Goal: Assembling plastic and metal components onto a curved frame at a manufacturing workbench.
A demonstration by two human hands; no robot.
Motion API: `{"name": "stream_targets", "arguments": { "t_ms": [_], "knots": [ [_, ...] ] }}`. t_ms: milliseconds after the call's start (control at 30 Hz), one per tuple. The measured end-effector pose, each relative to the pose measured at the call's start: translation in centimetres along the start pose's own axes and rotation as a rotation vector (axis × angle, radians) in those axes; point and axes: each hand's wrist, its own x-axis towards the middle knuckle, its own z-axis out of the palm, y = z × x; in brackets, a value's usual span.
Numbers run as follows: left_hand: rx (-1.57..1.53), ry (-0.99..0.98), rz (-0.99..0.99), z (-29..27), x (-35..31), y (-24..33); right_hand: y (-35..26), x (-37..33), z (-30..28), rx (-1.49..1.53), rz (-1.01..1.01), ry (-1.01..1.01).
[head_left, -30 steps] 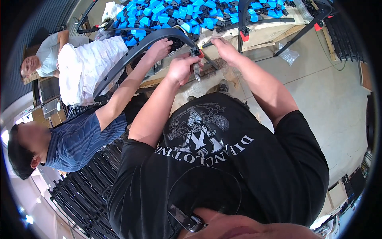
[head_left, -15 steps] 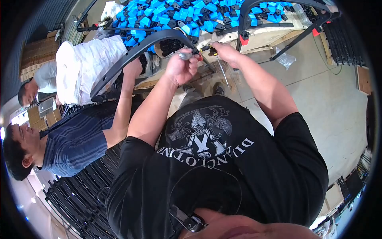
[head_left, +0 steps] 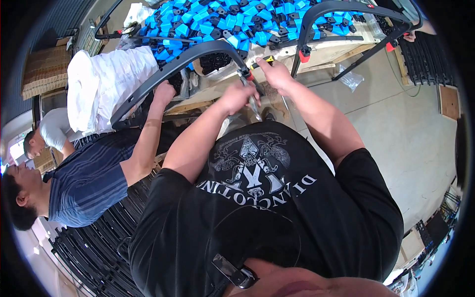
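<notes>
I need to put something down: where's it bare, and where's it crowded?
Bare floor lies right of the right forearm, bordered by the plastic bag and wooden board. The bench is crowded: blue-and-black parts cover much of it. On the left, a white sack and curved black frame take space; the left hand holds a metal tool at the frame's end.

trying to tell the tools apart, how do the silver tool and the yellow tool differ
The silver tool is plain grey; the yellow tool shows yellow and black. The silver tool is in the left hand, the yellow tool in the right hand. The silver tool points toward the shirt; the yellow tool's visible part lies crosswise. Both are near the frame.
</notes>
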Motion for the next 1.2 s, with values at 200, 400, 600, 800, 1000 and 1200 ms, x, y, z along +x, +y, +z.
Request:
{"name": "stream_targets", "arguments": {
  "t_ms": [200,400,600,800,1000,1200],
  "knots": [
    [-0.784,-0.558,-0.196,-3.4,1.2,2.5,2.1,0.9,0.3,-0.052,0.045,0.062],
    [0.737,0.052,0.08,-1.2,1.6,-1.9,1.4,0.8,1.1,-0.088,0.125,0.057],
    [-0.71,-0.242,-0.081,-0.7,-0.3,1.7,0.2,-0.5,0.5,-0.005,0.125,0.033],
    [-0.112,-0.144,-0.142,0.3,0.0,1.6,1.8,0.5,0.5,-0.02,0.09,0.068],
    [0.016,-0.152,-0.02,-0.5,0.2,-0.4,-0.1,-0.2,0.6,-0.088,0.062,0.021],
    [-0.609,-0.266,-0.161,-1.3,0.2,1.4,1.8,0.3,0.7,0.01,0.082,0.08]
  ]
}}
